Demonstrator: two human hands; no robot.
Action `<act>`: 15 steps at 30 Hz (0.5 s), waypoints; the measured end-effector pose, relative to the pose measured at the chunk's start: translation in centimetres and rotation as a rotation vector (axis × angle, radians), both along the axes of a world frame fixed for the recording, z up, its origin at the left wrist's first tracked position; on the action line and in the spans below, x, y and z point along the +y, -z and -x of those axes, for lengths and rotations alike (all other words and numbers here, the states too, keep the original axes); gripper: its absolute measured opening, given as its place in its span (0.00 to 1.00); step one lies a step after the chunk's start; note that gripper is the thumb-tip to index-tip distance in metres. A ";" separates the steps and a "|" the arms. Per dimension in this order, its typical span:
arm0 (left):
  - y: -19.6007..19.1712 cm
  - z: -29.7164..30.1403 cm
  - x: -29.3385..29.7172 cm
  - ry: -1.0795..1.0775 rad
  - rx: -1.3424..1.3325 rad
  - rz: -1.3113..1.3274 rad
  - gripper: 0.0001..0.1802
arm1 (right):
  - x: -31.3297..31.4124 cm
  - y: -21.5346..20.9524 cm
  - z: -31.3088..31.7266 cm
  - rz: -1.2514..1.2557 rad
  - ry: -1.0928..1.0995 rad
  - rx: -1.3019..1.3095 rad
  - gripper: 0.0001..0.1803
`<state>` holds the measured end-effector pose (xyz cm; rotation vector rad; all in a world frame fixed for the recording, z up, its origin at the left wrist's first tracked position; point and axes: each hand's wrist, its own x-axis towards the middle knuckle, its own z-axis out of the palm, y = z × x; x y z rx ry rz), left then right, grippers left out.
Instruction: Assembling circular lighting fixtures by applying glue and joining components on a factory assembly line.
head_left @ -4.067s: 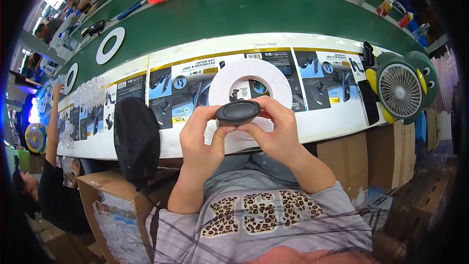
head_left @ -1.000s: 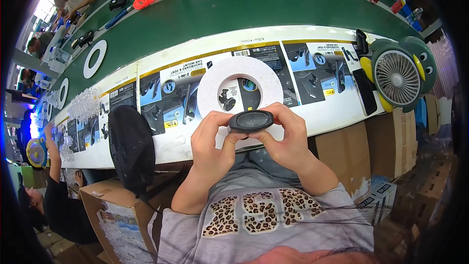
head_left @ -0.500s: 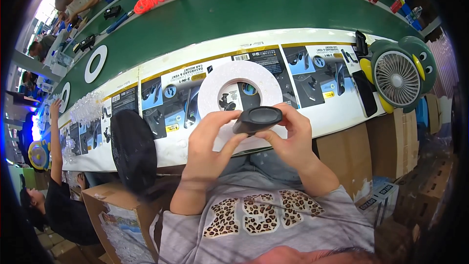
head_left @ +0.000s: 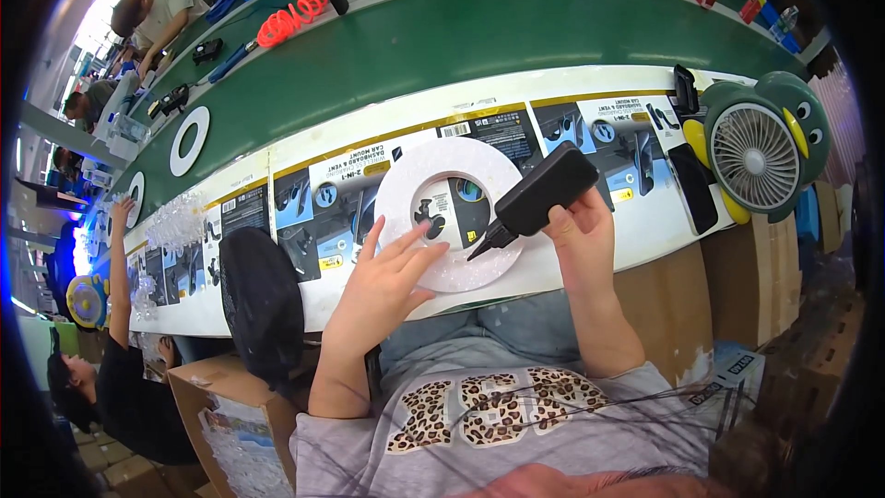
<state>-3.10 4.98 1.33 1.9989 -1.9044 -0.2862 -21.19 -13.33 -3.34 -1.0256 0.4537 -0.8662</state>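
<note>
My right hand point(head_left: 584, 238) holds a black squeeze bottle point(head_left: 546, 190) tilted, its pointed nozzle aimed down and left over a white ring point(head_left: 392, 186). My left hand point(head_left: 392, 272) is spread open at the near left part of that ring, fingertips close to its central hole. It holds nothing. Whether its fingers touch the ring, I cannot tell. Through the hole shows part of a printed packaging sheet point(head_left: 466, 207) on the white table strip.
A black mesh-like bag or cap point(head_left: 263, 300) lies at the left table edge. To the right are a phone-like black slab point(head_left: 691, 189) and a green fan point(head_left: 754, 157). Cardboard boxes point(head_left: 221, 397) stand below the edge. A co-worker's arm point(head_left: 120, 267) reaches over at left.
Both hands were on the black bottle, its flat end toward me. Now my left hand has let go and spread open, while my right hand has turned the bottle nozzle-down, to the right.
</note>
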 end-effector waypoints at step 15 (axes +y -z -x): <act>-1.3 -6.4 -6.0 0.017 -0.075 -0.013 0.31 | -2.1 0.4 0.5 -0.184 0.017 -0.185 0.25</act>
